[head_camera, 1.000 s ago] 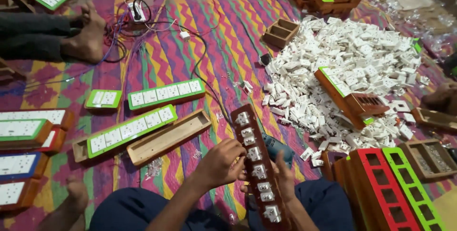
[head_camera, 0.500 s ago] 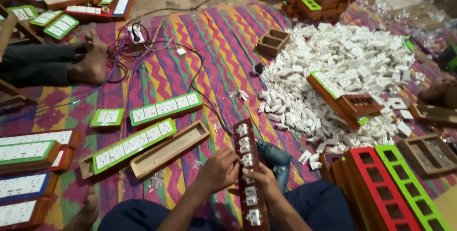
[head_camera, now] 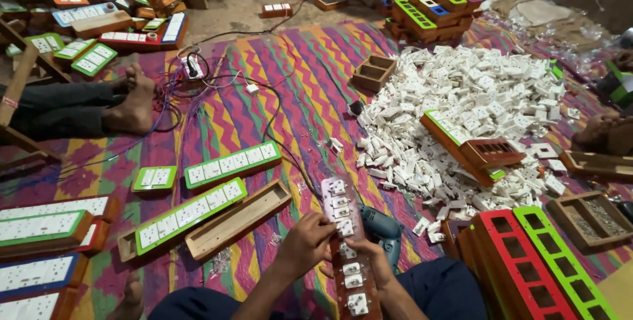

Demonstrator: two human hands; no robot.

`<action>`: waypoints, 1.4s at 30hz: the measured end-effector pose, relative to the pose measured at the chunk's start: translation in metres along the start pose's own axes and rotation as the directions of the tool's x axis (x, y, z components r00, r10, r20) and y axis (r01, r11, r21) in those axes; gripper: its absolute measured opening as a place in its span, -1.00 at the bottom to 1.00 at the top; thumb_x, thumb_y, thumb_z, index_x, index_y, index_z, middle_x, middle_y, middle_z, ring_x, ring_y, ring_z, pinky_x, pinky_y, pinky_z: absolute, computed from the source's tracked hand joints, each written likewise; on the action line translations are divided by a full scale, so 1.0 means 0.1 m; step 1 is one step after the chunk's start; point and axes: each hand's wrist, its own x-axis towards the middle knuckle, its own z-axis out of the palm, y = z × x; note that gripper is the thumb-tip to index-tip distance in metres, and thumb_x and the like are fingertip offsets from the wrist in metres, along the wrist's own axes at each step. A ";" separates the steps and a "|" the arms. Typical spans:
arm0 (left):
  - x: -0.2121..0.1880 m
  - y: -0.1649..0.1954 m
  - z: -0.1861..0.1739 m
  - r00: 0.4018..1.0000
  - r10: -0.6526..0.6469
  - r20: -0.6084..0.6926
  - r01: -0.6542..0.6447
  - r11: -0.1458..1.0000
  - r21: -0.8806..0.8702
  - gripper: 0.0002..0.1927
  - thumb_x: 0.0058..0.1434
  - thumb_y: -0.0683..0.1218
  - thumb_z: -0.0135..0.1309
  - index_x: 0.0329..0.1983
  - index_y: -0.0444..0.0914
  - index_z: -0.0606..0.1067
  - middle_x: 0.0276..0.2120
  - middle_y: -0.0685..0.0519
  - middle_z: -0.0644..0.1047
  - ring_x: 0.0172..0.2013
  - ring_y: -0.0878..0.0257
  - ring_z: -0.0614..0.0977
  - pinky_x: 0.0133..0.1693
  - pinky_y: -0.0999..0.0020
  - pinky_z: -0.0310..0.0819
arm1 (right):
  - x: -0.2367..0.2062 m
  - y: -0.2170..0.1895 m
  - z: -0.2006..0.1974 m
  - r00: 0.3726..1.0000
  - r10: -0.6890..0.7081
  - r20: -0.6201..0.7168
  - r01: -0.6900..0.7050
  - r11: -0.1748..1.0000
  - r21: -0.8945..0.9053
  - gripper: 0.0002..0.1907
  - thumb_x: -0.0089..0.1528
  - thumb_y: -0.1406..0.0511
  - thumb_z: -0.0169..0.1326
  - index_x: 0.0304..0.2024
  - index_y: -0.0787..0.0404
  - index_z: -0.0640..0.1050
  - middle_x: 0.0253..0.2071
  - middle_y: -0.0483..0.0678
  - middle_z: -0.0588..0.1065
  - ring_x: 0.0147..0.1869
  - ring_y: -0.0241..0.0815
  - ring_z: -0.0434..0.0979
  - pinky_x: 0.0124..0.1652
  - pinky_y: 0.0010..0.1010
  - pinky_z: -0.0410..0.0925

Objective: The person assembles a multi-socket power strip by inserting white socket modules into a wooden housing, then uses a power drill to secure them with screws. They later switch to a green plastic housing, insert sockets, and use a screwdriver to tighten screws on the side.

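The left hand (head_camera: 304,244) curled its fingers against the left edge of a long brown switchboard panel (head_camera: 347,247) lying over the lap, while the right hand (head_camera: 372,264) gripped it from beneath, beside a teal drill (head_camera: 382,226).

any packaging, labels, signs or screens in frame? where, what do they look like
No signs or screens.
Clear plastic bags: top right, crumpled, pale contents.
Tape strip: on wooden plank at left edge, small, white with red marks.
Board in both hands, left hand, right hand: unlabelled.
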 end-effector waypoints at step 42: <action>-0.06 -0.01 -0.08 0.999 0.026 -0.043 -0.030 0.995 -0.096 -0.85 0.18 -0.21 0.26 -0.19 -0.32 0.64 -0.26 -0.04 0.48 -0.17 0.10 0.54 -0.19 0.20 0.52 | 0.09 0.13 0.05 0.998 0.025 0.053 -0.024 1.000 -0.010 -0.56 0.22 0.22 -0.03 0.08 0.34 0.44 -0.22 0.19 0.59 -0.27 0.08 0.70 -0.24 -0.12 0.60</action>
